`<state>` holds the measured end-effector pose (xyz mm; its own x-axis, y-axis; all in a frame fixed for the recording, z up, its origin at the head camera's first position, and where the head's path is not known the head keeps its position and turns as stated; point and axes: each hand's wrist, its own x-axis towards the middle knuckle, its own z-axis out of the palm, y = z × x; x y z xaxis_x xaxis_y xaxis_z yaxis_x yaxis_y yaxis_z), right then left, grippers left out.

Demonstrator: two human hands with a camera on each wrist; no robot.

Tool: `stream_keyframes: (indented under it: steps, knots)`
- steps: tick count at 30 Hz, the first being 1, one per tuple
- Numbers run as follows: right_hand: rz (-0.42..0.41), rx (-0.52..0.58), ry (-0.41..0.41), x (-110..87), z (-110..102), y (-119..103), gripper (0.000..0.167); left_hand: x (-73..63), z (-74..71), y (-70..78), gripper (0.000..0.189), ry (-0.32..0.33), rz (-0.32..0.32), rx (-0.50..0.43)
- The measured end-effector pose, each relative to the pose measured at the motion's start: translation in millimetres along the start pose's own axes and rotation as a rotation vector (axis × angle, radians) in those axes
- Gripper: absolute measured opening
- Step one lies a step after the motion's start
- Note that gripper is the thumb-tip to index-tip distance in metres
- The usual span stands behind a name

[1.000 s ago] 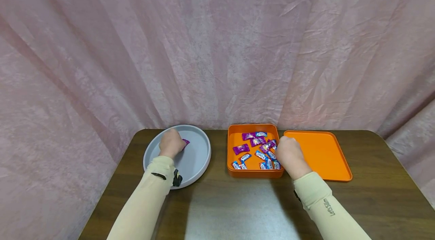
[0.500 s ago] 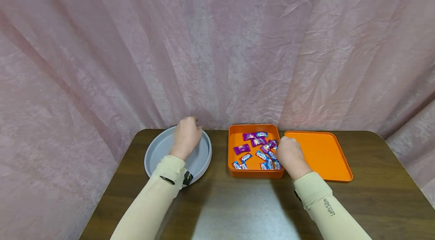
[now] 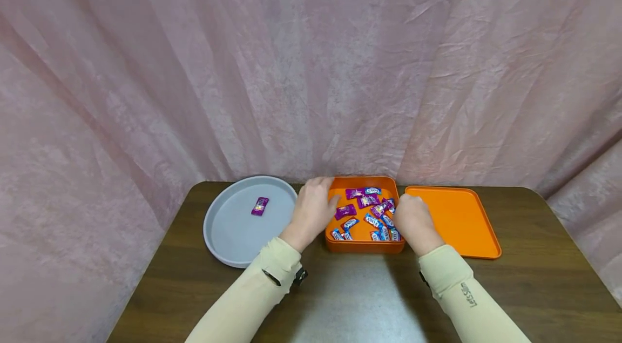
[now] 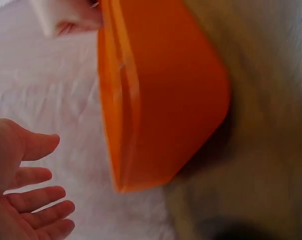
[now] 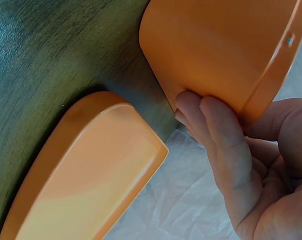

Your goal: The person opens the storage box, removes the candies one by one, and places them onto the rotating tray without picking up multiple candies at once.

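My left hand (image 3: 313, 210) is over the left edge of the orange box (image 3: 364, 247), fingers spread and holding nothing; the left wrist view shows its fingers (image 4: 38, 200) apart beside the box wall. My right hand (image 3: 413, 224) grips the right wall of the box, its thumb over the rim and fingers (image 5: 223, 125) against the outside. Inside the box lie several purple-wrapped candies (image 3: 367, 201) and several blue-and-white wrapped candies (image 3: 373, 221). One purple-wrapped candy (image 3: 259, 206) sits alone on the round grey plate (image 3: 233, 232) at the left.
An orange lid (image 3: 459, 224) lies on the wooden table (image 3: 335, 294), just right of the box. A pink curtain (image 3: 311, 73) hangs directly behind the table's back edge.
My left hand has let go of the purple-wrapped candy on the plate and travelled right to the box, its fingers spreading. My right hand keeps its grip on the box wall.
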<state>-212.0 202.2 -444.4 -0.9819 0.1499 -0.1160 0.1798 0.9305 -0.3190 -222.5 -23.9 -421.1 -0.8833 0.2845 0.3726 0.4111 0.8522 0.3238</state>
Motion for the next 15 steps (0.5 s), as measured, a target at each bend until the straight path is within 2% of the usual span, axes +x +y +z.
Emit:
stream_keyframes:
  steps: [6,9,12,15]
  knots:
    - [0.007,-0.020,0.004,0.4,1,-1,0.024,-12.6,28.7,15.7,0.035,-0.159,0.079,-0.023]
    - [0.009,-0.026,0.016,0.5,2,-1,0.024,-14.8,41.9,20.5,0.029,-0.211,0.115,0.002]
    - [0.020,-0.032,0.010,0.5,3,-2,0.023,-15.7,51.6,22.7,0.025,-0.230,0.095,0.041]
    - [0.029,-0.038,-0.001,1.2,2,-3,0.023,-16.6,57.5,23.2,0.026,-0.238,0.034,0.071]
